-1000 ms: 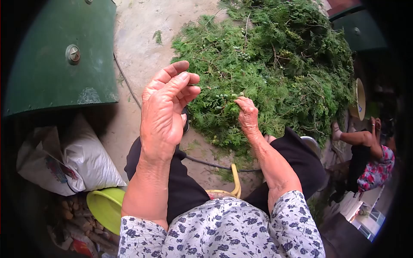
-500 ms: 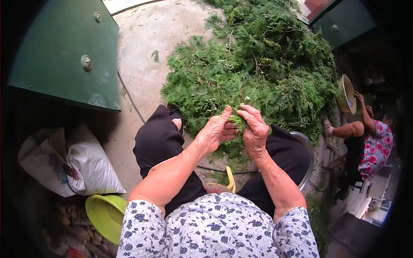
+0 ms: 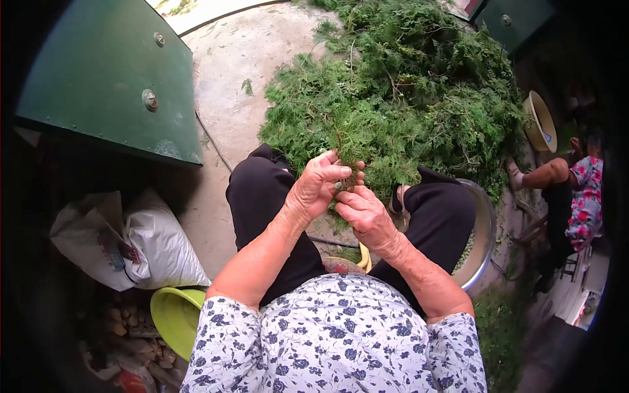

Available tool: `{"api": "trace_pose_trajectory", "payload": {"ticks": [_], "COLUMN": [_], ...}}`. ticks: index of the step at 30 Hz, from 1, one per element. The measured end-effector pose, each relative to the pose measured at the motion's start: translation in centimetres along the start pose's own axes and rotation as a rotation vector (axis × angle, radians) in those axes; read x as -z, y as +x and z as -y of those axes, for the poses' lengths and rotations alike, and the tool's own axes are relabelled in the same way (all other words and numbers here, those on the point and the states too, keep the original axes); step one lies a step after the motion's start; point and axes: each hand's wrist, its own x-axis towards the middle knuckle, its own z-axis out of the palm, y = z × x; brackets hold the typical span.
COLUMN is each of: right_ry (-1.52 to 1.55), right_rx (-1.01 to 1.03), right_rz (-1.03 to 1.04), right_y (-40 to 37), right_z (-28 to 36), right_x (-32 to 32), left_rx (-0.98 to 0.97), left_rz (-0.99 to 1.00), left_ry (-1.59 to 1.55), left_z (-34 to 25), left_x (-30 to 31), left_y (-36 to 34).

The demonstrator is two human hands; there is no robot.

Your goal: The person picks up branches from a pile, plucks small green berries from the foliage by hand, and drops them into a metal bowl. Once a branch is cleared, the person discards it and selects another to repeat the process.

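Note:
In front of my knees, my left hand (image 3: 318,185) is closed on a green conifer sprig (image 3: 351,145), thumb pressed against its stem. The feathery tip points away from me. My right hand (image 3: 368,217) pinches at the lower end of the same sprig, its fingers just below the left ones. A small roundish green cone (image 3: 338,186) shows between the two hands. Just beyond spreads a large heap of cut conifer branches (image 3: 419,98) on the concrete floor. Beside my right leg stands a round metal basin (image 3: 487,252), partly hidden by the knee.
A green metal door (image 3: 111,85) stands at the left, with white sacks (image 3: 164,245) and a lime-green basin (image 3: 171,318) below it. Firewood (image 3: 141,344) lies beside that basin. On the right, another person (image 3: 583,203) sits near a cream basin (image 3: 538,124).
A longer sprig is now in my hands, held upright. My right hand has moved lower and left, below the left hand. The other person's hand has come away from the cream basin.

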Motion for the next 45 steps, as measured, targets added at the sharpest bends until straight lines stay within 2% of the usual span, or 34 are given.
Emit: {"api": "trace_pose_trajectory", "payload": {"ticks": [2, 3, 5, 9, 11, 13, 15, 17, 18, 19, 20, 21, 23, 24, 25, 26, 27, 32, 33, 35, 38, 40, 44, 45], "right_ry": [-0.007, -0.009, -0.006, 0.103, 0.221, 0.267, 0.335, 0.356, 0.457, 0.559, 0.374, 0.375, 0.795, 0.863, 0.863, 1.005, 1.146, 1.195, 1.143, 1.09, 0.96, 0.632, 0.491, 0.354], "right_rx": [0.02, 0.029, 0.036, -0.054, -0.079, -0.208, -0.336, -0.349, -0.492, -0.633, -0.502, -0.503, -0.721, -0.721, -0.724, -0.805, -0.885, -0.883, -0.89, -0.899, -0.843, -0.661, -0.653, -0.585], "right_rz": [-0.004, 0.057, 0.114, 0.23, 0.033, -0.228, -0.254, -0.304, -0.296, -0.287, -0.279, -0.28, -0.22, -0.254, -0.255, -0.241, -0.227, -0.358, -0.379, -0.4, -0.395, -0.367, -0.345, -0.362], "right_y": [-0.2, -0.4, -0.6, -0.9, -1.6, -1.3, -0.9, -0.4, 0.0, 0.3, -0.1, 0.0, 0.3, 0.4, 0.4, 0.3, 0.2, 0.2, 0.0, -0.4, -0.8, -0.9, -0.6, -0.8], "right_z": [0.3, 0.5, 1.0, 2.4, 2.3, 2.0, 1.1, 0.3, 0.4, 0.2, -0.9, -0.8, -0.4, -0.4, -0.5, -0.8, -1.0, -1.0, -1.1, -1.1, -1.3, -1.5, -0.9, -1.2], "right_x": [0.1, 0.2, 0.3, 2.6, 3.0, 2.7, 2.8, 1.8, 1.4, 1.1, -0.1, -0.1, -0.1, -0.2, -0.2, -0.2, -0.2, -0.6, -0.8, -1.1, -1.3, -1.4, -1.0, -1.5], "left_rx": [-0.046, -0.043, -0.073, -0.11, -0.115, -0.12, -0.117, -0.07, -0.065, -0.326, -0.585, -0.583, -0.206, -0.204, -0.126, -0.048, -0.046, -0.07, -0.073, -0.067, -0.047, -0.029, 0.017, 0.019], "left_rz": [-0.049, -0.052, -0.181, -0.161, -0.14, -0.123, -0.121, -0.133, -0.132, -0.035, 0.075, 0.075, 0.042, 0.04, 0.021, 0.005, 0.007, -0.063, -0.063, -0.195, -0.113, -0.117, -0.123, -0.124], "left_ry": [0.067, 0.073, 0.204, 0.076, 0.067, 0.071, 0.088, 0.059, 0.061, 0.672, 1.282, 1.283, 0.367, 0.366, 0.24, 0.115, 0.114, -0.039, -0.04, -0.008, 0.066, 0.093, 0.193, 0.192], "left_z": [0.2, 0.6, 1.5, 1.1, 1.1, 1.3, 1.8, 2.6, 2.8, 2.9, 3.0, 3.1, 3.2, 3.0, 2.8, 2.7, 2.8, 2.9, 3.1, 3.9, 3.6, 3.8, 3.3, 3.5], "left_x": [-0.9, -0.8, -0.4, -0.7, -0.7, -0.4, -0.5, 0.2, 0.4, 0.7, 0.9, 1.2, 1.7, 1.7, 1.6, 1.4, 1.1, 0.4, 1.0, 2.3, 1.4, 1.6, 1.0, 1.1], "left_y": [-0.8, -0.9, -1.1, -2.2, -2.3, -2.3, -2.5, -2.5, -2.7, -2.8, -3.0, -2.9, -2.6, -2.6, -2.7, -2.8, -2.8, -2.1, -1.9, -1.4, -1.6, -1.5, -1.8, -1.7]}}
